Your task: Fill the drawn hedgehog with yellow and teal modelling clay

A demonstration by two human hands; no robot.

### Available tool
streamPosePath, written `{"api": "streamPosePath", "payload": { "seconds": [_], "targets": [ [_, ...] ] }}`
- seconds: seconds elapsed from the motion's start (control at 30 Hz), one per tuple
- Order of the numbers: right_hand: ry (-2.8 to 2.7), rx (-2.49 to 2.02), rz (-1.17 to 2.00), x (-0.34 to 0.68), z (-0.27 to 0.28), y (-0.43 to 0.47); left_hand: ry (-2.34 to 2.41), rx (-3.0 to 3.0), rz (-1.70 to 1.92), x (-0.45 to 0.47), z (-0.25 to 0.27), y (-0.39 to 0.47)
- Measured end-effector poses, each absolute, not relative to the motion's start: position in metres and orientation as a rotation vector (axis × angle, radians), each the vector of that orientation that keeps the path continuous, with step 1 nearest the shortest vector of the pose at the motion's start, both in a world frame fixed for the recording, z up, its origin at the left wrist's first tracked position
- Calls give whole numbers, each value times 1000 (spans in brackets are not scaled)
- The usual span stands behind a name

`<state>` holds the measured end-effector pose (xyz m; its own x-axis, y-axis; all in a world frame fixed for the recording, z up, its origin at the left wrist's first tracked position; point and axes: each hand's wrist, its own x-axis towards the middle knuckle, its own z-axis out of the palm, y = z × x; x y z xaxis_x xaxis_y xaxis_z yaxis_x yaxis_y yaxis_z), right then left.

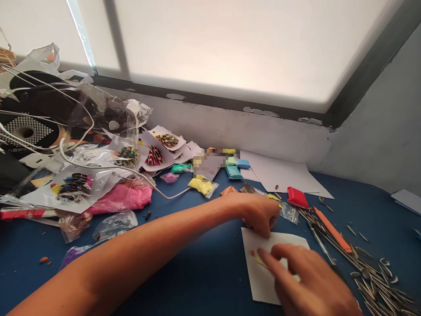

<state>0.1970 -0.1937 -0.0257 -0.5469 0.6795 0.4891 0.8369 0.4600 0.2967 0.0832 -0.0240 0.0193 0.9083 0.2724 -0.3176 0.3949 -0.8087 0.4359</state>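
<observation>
A square of white paper (pixel 259 287) lies on the blue table in front of me. My right hand (pixel 309 274), blurred, is over its right side, with one finger stretched to a small flat yellow piece (pixel 261 260), like modelling clay. A tiny orange bit (pixel 252 253) sits beside the piece. My left hand (pixel 261 213) is closed, fingers curled down at the paper's far edge; whatever they hold, if anything, is hidden. Just beyond this hand are an orange clay packet (pixel 228 190) and a clear plastic bag (pixel 290 212).
Sunflower seeds (pixel 371 281) lie heaped at the right, beside an orange-handled tool (pixel 333 230) and a pen (pixel 320 241). A red clay packet (pixel 297 197) sits behind. Papers with seed decorations (pixel 74 186), plastic bags and a white cable (pixel 131 167) crowd the left.
</observation>
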Motion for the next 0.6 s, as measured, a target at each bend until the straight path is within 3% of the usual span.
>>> {"api": "streamPosePath", "payload": {
  "seconds": [0.23,0.6],
  "targets": [
    [-2121,-1659,-979,242,-7,-180,459,2519,-337,79,24,-19],
    [-2209,-1814,-587,257,-36,-171,451,2618,-507,76,31,-15]
  ]
}}
